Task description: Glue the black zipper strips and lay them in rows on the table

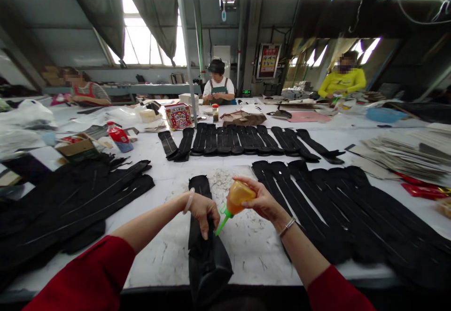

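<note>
My right hand (pixel 260 198) is wrapped round a squeeze bottle (pixel 235 197) of amber liquid, tilted so that its long green nozzle points down and left. The nozzle tip touches or nearly touches a black boot upper (pixel 207 268), which lies lengthwise in front of me. With fingers closed, my left hand (pixel 204 211) pinches the upper's material just left of the nozzle. The fold under those fingers is partly hidden. More black boot uppers with zips (pixel 317 193) lie side by side close to my right hand.
A row of black uppers (pixel 236 140) lies across the table (pixel 239 254). At left are piled black pieces (pixel 81 198) and a red-labelled bottle (pixel 119 136). Stacked flat sheets (pixel 412 153) lie at right. Beyond sit a patterned box (pixel 178 116), a small jar (pixel 215 112) and several co-workers (pixel 218 88).
</note>
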Available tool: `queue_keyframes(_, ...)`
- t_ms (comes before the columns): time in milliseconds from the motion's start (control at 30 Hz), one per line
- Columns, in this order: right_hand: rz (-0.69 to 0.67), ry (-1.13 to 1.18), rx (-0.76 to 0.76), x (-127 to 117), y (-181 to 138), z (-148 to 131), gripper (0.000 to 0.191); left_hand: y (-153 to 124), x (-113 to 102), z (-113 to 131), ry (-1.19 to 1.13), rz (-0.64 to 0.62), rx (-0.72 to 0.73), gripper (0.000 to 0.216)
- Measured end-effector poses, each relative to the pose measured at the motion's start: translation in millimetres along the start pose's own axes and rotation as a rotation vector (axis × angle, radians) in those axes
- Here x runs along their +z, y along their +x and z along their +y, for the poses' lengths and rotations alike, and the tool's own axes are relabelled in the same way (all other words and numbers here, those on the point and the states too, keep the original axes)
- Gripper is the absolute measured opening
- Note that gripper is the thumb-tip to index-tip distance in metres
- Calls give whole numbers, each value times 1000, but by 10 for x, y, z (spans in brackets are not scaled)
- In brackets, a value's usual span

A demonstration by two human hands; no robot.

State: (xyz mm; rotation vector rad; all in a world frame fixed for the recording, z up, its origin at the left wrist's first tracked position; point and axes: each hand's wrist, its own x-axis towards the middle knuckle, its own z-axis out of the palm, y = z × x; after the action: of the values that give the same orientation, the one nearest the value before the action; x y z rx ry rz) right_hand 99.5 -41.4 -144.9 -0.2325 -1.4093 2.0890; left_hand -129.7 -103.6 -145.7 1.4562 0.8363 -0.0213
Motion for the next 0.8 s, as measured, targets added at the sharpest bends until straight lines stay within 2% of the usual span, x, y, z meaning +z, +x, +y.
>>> queue_keyframes(200, -10, 86, -7, -27, -52, 20, 70, -40, -8, -57, -24, 49, 64, 36)
queue_keyframes(533, -4, 200, -48, -11, -152, 53, 69, -175, -10, -36, -48, 172, 183, 35)
queue_keyframes(800, -5, 256, -96, 35, -229, 67, 66, -277, -36, -70, -25, 202, 190, 32)
